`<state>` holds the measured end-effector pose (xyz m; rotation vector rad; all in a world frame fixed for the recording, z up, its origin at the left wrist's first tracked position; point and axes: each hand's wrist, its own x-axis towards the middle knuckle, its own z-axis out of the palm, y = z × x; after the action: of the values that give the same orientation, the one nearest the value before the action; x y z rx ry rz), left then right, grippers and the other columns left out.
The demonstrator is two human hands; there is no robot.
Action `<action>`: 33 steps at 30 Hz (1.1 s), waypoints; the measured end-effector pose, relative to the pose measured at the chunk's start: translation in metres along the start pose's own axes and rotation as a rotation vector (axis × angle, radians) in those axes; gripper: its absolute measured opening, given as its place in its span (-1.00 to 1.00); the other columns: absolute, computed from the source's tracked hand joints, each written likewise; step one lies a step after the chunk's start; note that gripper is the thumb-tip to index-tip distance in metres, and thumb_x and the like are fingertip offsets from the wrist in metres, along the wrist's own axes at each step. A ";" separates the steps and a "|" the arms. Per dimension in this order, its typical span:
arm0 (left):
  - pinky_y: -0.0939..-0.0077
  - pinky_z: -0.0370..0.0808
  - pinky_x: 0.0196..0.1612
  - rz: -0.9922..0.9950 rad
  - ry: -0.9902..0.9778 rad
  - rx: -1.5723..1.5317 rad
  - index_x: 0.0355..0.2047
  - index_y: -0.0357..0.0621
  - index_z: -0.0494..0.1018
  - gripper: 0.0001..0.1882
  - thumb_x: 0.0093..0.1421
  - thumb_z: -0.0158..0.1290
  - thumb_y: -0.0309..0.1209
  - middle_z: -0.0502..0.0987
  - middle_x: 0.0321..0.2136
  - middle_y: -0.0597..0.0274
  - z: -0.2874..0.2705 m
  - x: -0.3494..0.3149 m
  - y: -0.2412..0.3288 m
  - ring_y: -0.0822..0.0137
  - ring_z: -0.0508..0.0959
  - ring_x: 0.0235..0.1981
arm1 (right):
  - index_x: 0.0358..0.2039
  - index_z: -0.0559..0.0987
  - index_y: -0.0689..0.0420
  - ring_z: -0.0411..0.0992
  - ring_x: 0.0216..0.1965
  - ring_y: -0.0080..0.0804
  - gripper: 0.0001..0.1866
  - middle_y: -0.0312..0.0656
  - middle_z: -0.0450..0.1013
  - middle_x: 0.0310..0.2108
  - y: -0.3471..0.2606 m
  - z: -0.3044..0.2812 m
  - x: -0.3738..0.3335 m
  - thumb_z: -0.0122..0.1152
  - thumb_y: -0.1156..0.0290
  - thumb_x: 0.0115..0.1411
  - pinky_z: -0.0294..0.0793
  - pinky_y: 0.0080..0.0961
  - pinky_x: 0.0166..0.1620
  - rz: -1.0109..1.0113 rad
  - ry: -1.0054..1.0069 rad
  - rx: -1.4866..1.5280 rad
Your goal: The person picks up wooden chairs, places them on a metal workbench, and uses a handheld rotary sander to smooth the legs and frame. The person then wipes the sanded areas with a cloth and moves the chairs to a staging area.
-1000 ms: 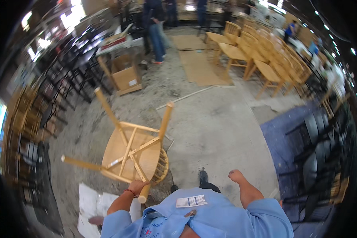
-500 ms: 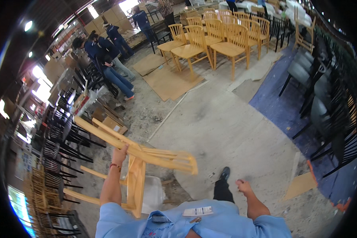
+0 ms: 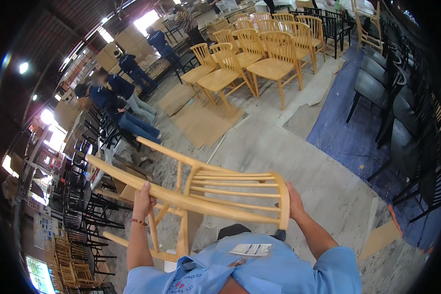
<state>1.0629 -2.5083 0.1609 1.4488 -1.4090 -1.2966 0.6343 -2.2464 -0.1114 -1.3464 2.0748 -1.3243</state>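
Note:
A light wooden chair (image 3: 215, 207) with a slatted back is held up in front of me, tipped over on its side. My left hand (image 3: 143, 202) is wrapped round its long rear leg, below the backrest. At the chair's other end, my right hand (image 3: 294, 202) grips the curved top rail, its fingers partly hidden behind the wood. The back slats lie between my two hands. The seat and the other legs hang on the lower left, partly covered by the leg and my arm.
Several light wooden chairs (image 3: 274, 68) stand ahead beyond cardboard sheets (image 3: 206, 122). Black chairs (image 3: 402, 142) line the right on a blue floor covering (image 3: 323, 125). More black chairs (image 3: 81, 196) crowd the left. Several people, including one in jeans (image 3: 137, 127), stand at the far left.
My right hand has come up from beside my body and taken hold of the top rail. The chair has turned and shifted right, its slats now facing up more.

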 end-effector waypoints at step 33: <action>0.30 0.31 0.22 0.091 -0.595 0.230 0.18 -0.37 0.28 -0.25 0.23 0.04 0.05 0.41 0.11 -0.24 0.549 0.666 -0.078 -0.01 0.39 0.19 | -0.17 0.58 0.19 0.51 -0.17 0.08 -0.64 0.09 0.54 -0.19 -0.038 -0.014 0.512 0.34 0.45 -0.04 0.51 -0.18 -0.13 0.298 -0.172 -0.494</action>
<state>0.4840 -3.0709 -0.1541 1.1617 -2.0395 -1.6275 0.3905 -2.6766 0.0286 -1.2036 2.4512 -0.5740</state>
